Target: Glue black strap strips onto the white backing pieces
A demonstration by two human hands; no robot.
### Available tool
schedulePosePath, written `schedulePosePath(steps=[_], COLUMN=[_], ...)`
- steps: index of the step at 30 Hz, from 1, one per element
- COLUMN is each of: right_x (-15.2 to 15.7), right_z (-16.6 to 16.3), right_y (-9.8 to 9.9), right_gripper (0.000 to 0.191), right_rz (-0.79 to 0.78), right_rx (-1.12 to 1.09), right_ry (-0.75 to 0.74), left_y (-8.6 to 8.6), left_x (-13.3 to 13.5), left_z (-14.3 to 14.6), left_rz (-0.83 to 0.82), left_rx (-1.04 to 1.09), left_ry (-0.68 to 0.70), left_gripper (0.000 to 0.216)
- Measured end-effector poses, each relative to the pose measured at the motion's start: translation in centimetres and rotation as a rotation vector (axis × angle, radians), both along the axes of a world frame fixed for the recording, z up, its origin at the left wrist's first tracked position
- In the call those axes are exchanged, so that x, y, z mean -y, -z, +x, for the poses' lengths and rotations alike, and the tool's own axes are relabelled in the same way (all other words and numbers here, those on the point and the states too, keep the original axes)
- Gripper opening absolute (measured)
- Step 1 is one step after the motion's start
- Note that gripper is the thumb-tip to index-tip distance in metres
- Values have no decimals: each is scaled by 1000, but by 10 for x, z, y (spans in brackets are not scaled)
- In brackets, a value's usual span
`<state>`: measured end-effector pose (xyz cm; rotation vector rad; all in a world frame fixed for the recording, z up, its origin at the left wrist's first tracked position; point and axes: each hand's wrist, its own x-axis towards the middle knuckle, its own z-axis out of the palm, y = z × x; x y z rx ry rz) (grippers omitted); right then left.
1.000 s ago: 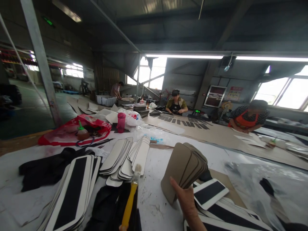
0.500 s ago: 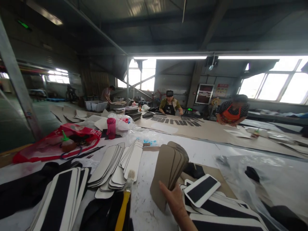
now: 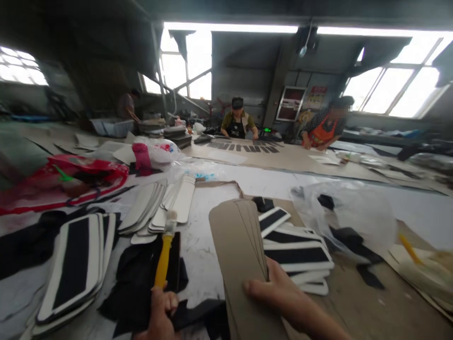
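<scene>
My left hand [image 3: 162, 304] is closed round the yellow handle of a flat brush [image 3: 164, 255], its bristles pointing up and away. Black fabric [image 3: 130, 293] lies under and beside that hand. My right hand [image 3: 272, 288] grips a fanned stack of grey-brown rounded boards [image 3: 235, 250], thumb on the front face and fingers at the right edge. Behind that hand lies a messy pile of white boards with black strips [image 3: 300, 255]. White rounded boards [image 3: 148, 208] are fanned out beyond the brush. At the left rests another stack of black-striped white boards [image 3: 74, 264].
A red plastic bag [image 3: 102, 165] and a pink container [image 3: 142, 159] stand at the far left. Clear plastic sheeting [image 3: 347, 212] lies at the right, near a tub with a yellow handle [image 3: 432, 269]. Co-workers [image 3: 239, 123] stand across the long table.
My left hand has come into view, holding the brush. My right hand has brought the grey-brown boards closer. The view has tilted down and shifted right.
</scene>
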<state>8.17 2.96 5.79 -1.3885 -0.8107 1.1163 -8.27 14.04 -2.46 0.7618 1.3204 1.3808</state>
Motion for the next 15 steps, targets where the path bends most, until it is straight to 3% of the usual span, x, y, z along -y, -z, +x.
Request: schedulePosePath(steps=[5,11,15], right_x=[86,148,171], right_z=[31,74,73], right_y=[0,-34,-42], right_gripper=[44,33,43], right_rz=[-272,-285,-216], right_rx=[267,1148,1389], right_ry=[-32,101,81], left_y=[2,-18,-17], left_x=[19,37,41], left_z=[-7,-20,-32], left_rz=[-13,51,115], left_rx=[94,151,212], left_ry=[9,29,88], left_gripper=[38,35,32])
